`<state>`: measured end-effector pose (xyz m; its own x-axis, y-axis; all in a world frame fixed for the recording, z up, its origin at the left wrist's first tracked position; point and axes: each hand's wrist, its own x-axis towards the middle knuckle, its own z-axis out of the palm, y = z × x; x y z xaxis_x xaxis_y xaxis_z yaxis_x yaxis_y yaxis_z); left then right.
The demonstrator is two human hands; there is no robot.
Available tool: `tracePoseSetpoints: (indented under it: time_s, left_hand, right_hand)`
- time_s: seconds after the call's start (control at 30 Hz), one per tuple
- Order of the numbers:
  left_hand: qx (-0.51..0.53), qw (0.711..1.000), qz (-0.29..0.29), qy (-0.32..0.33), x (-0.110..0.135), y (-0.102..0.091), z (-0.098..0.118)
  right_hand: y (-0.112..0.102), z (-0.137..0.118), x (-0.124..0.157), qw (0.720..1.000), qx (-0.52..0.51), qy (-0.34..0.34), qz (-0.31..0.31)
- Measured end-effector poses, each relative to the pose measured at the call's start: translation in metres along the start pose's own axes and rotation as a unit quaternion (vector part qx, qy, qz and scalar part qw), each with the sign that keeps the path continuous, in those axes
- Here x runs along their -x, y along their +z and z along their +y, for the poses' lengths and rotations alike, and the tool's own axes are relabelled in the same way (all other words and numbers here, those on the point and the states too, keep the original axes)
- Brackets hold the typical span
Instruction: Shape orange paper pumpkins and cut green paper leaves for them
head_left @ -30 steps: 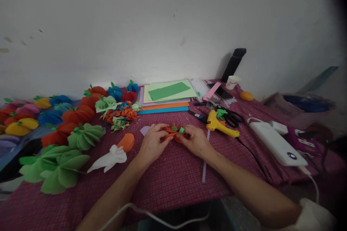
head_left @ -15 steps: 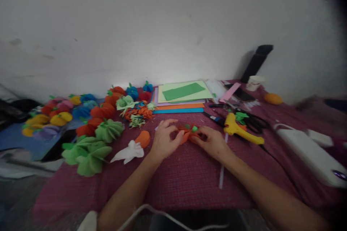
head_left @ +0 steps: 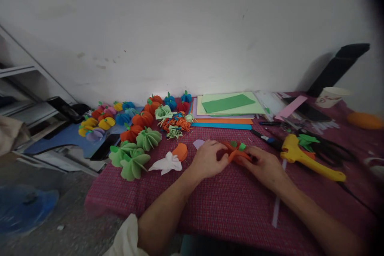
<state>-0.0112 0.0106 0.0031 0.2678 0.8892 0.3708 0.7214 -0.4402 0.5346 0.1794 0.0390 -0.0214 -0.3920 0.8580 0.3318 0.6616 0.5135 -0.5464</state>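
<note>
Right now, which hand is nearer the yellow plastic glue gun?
Right. The right hand is close beside the glue gun; the left hand sits beyond the orange paper pumpkin.

Orange paper pumpkin point(head_left: 235, 153): looped orange strips, partly flattened, with small green leaf pieces point(head_left: 242, 147) on top. It rests low on the red checked desk point(head_left: 228, 204), near its middle.

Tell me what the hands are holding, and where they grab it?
An orange paper pumpkin. The left hand pinches its left edge, the right hand its right edge, low over the table.
</note>
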Motion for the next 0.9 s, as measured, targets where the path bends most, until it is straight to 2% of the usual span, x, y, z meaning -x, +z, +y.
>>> tracePoseSetpoints:
  time_s: [0.27,0.63,0.9]
  left_hand:
    - [0.005,0.999,-0.029,0.029,0.0,0.0,-0.002]
    - [-0.004,0.999,-0.013,0.033,-0.002,0.003,-0.004]
    - [-0.039,0.999,-0.036,0.012,-0.001,0.007,-0.006]
  right_hand:
    - [0.0,0.0,0.0,1.0,0.0,-0.015,-0.015]
    - [0.001,0.0,-0.002,1.0,-0.001,-0.022,0.009]
    - [0.004,0.003,-0.003,0.999,0.039,-0.023,-0.03]
